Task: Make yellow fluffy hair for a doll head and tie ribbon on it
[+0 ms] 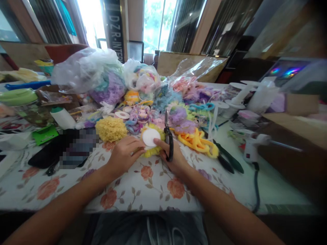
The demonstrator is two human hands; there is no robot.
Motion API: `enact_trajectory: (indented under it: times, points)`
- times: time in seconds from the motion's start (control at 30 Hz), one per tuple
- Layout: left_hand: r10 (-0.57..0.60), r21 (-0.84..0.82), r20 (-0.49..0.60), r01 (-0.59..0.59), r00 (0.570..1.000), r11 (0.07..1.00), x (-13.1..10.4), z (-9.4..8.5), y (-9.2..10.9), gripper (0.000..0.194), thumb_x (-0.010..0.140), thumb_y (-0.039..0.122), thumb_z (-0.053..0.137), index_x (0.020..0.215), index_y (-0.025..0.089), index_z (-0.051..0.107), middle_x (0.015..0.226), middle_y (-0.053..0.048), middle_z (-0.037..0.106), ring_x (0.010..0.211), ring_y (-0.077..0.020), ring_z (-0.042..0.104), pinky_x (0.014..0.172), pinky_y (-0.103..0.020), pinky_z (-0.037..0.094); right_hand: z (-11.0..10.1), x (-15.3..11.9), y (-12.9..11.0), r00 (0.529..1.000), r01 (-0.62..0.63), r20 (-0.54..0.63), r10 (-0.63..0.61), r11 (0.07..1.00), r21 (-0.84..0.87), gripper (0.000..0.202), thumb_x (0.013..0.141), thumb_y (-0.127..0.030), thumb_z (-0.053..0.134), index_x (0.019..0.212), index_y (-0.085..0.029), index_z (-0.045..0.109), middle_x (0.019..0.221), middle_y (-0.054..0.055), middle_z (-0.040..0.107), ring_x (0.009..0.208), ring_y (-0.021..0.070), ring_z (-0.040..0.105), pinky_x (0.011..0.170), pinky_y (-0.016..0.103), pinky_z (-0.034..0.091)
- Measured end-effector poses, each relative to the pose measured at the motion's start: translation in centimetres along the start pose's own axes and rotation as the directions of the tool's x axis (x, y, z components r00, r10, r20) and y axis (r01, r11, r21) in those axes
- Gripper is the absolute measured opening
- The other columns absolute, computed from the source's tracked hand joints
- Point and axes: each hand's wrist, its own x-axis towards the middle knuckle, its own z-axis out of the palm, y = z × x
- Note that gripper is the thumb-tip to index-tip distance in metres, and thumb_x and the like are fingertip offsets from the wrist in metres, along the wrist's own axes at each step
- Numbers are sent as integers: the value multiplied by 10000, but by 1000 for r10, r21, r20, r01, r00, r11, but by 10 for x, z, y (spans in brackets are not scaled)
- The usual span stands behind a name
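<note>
A round white disc [151, 137] with yellow ruffled trim [152, 152] round it is held up between both hands, above the flowered cloth. My left hand [125, 154] pinches the trim at the disc's left edge. The thumb of my right hand [173, 156] lies on the disc's right side, pressing it. Black scissors [168, 139] also sit in my right hand, their blades pointing up and away. A fluffy yellow ball [111, 129] rests just beyond my left hand.
Yellow cord [198, 141] and dark green-handled pliers [230, 158] lie to the right, with a white glue gun [252, 148] further over. Bags of coloured yarn [107, 78] pile up behind. A black case [51, 149] is at the left, near a white bottle [63, 118].
</note>
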Motion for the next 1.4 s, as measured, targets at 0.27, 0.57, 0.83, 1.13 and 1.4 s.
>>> enact_trajectory:
  times: [0.27,0.57,0.83,1.13,1.4]
  points:
    - [-32,82,55,28,998,996,2,2,0,58,824,228,624,799,189,659,812,-40,688,815,-195,608,791,-358,456,0,0,1,1000,10,7,-10,998,-64,367,673,-387,730,558,-202,435,361,-78,378,338,59,298,351,229,173]
    - [-244,48,88,241,966,969,0,2,-3,110,855,256,582,878,187,665,883,-40,708,856,-201,632,792,-334,466,1,4,5,998,-48,-25,51,991,126,371,687,-360,739,594,-190,423,350,-106,347,308,27,243,330,195,146]
    - [-261,147,64,250,963,957,1,3,-7,98,812,186,585,856,174,673,875,-55,695,861,-216,625,801,-351,487,0,7,7,997,-63,-21,70,967,248,389,654,-320,774,605,-190,411,364,-120,326,306,18,238,316,171,142]
    - [-8,122,-38,12,999,992,2,-1,-2,111,833,228,630,927,177,661,864,-48,680,846,-187,609,787,-325,478,1,6,6,998,-42,-31,50,976,213,322,672,-301,747,631,-185,449,382,-117,326,318,22,234,312,169,146]
    - [302,322,34,-297,953,899,27,-1,-2,139,897,156,501,833,171,623,835,-56,613,834,-183,539,776,-330,444,5,-1,-6,998,-62,18,63,996,-63,342,613,-335,766,615,-189,458,376,-97,388,328,46,302,324,199,181]
